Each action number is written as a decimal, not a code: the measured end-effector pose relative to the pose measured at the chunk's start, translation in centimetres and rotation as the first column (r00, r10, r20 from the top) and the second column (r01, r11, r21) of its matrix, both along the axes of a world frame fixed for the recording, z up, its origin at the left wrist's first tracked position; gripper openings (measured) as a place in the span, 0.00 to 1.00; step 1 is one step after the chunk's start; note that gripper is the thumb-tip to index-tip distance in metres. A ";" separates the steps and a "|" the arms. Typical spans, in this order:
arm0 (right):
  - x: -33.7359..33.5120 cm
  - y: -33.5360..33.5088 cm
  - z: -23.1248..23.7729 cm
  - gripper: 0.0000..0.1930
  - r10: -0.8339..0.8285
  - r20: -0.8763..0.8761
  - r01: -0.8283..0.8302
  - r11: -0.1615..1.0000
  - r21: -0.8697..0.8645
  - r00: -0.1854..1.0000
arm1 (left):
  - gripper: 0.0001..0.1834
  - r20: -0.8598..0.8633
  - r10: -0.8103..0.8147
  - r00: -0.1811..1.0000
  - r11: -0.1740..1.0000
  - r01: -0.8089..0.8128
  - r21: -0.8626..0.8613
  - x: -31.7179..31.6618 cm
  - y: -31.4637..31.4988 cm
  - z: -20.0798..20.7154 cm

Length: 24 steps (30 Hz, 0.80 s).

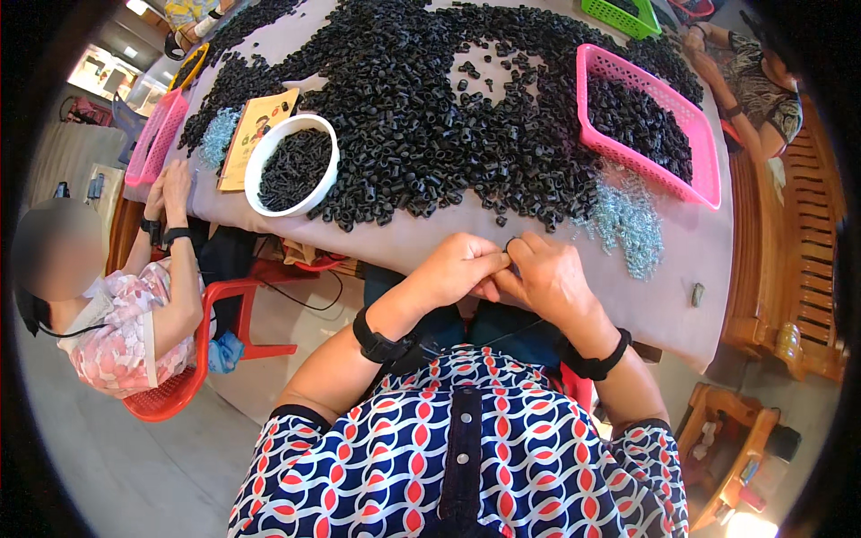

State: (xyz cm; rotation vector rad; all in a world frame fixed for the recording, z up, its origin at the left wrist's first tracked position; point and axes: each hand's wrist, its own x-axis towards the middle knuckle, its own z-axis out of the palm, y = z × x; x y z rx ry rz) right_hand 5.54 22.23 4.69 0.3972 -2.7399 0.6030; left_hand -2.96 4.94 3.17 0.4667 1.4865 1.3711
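Observation:
My left hand (465, 269) and my right hand (549, 276) meet at the table's near edge, fingertips pinched together. Between them a bit of a small black plastic piece (509, 242) shows; the fingers cover the rest. Just beyond my hands spreads a large heap of short, hollow black plastic pieces (421, 134). To the right of my right hand lies a pile of small, clear bluish pieces (632, 229). A white bowl (254, 193) of slim black pieces stands to the left, beyond my left hand.
A pink basket (708, 170) of black pieces stands at the right, with a green basket (628, 20) behind it. A yellow booklet (244, 148) lies by the bowl. Co-workers sit at the left on a red chair (211, 332), at the far left and at the right.

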 end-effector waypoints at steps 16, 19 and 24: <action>-8.2 15.7 5.8 0.16 -0.523 0.106 0.523 0.775 -0.355 0.846 | 0.11 -0.906 0.188 0.378 0.968 -0.227 0.106 -0.5 2.7 -0.8; -6.9 15.3 5.5 0.15 -0.501 0.063 0.480 0.778 -0.406 0.863 | 0.10 -0.896 0.228 0.380 0.959 -0.244 0.141 -0.5 2.6 -1.3; -0.7 9.6 3.8 0.06 -0.360 0.113 0.377 0.873 -0.311 0.926 | 0.09 -0.895 0.258 0.363 0.956 -0.227 0.184 -0.8 2.2 -1.3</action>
